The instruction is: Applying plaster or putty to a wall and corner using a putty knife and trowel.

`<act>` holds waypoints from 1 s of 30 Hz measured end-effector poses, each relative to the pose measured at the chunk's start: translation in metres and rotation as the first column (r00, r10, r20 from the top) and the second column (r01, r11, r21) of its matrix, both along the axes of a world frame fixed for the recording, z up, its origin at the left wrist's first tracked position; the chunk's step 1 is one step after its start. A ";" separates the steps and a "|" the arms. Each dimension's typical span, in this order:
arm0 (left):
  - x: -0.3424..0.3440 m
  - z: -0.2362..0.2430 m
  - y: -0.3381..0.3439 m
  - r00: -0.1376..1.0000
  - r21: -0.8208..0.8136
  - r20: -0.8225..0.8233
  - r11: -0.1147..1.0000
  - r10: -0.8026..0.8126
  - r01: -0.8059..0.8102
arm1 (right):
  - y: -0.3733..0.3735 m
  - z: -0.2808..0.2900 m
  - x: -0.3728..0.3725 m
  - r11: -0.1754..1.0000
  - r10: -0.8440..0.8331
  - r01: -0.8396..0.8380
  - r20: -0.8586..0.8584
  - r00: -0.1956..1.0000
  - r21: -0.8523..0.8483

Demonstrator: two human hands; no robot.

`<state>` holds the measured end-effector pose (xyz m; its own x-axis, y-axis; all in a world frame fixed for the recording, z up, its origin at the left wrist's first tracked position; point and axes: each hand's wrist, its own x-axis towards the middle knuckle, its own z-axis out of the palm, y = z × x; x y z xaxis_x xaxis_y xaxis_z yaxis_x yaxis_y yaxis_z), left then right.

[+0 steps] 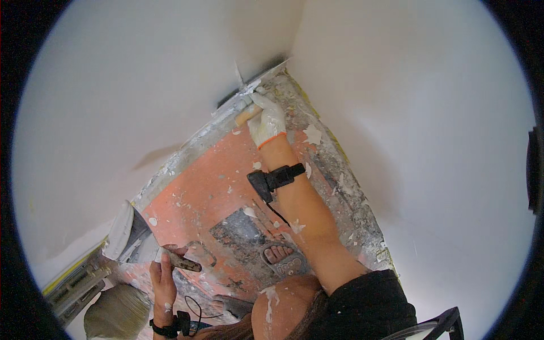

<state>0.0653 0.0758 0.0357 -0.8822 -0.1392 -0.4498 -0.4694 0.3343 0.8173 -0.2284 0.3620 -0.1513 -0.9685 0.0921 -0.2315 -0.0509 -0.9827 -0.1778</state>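
My right hand (268, 120), in a white glove with an orange cuff, is closed around the wooden handle of a plastering trowel (247, 115). The trowel's long blade lies against the foot of the left wall, close to the corner, with wet white plaster on it. At lower left my bare left hand (162, 277) grips the dark, smeared handle of a wide putty knife (139, 249). A thick lump of white plaster (120, 231) sits on that knife's blade, near the left wall.
Two pale walls (124, 85) (442, 113) meet at the corner ahead. Orange sheeting (198, 192), spattered with plaster, covers part of the floor. My sandalled foot (279, 255) stands on it. A grey-green sack (118, 311) and a long grey metal piece (76, 289) lie at lower left.
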 end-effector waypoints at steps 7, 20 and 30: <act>0.001 0.002 -0.004 1.000 0.002 -0.016 1.000 -0.019 0.019 | 0.003 0.035 0.005 1.000 -0.002 0.001 0.089 0.996 0.015; 0.004 0.024 -0.020 0.995 -0.066 -0.101 0.998 -0.007 0.000 | 0.010 0.104 0.007 0.993 -0.004 -0.001 0.040 0.999 0.114; 0.009 0.045 -0.090 0.948 -0.201 -0.305 0.979 -0.090 0.029 | 0.001 0.166 0.019 0.964 -0.094 0.091 -0.001 0.996 0.248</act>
<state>0.0746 -0.0143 0.0806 -0.9828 -0.1386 -0.1220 -0.1770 0.5187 0.8364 -0.2097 0.3627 0.0147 -0.9507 0.2366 -0.2005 -0.1360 -0.8991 -0.4160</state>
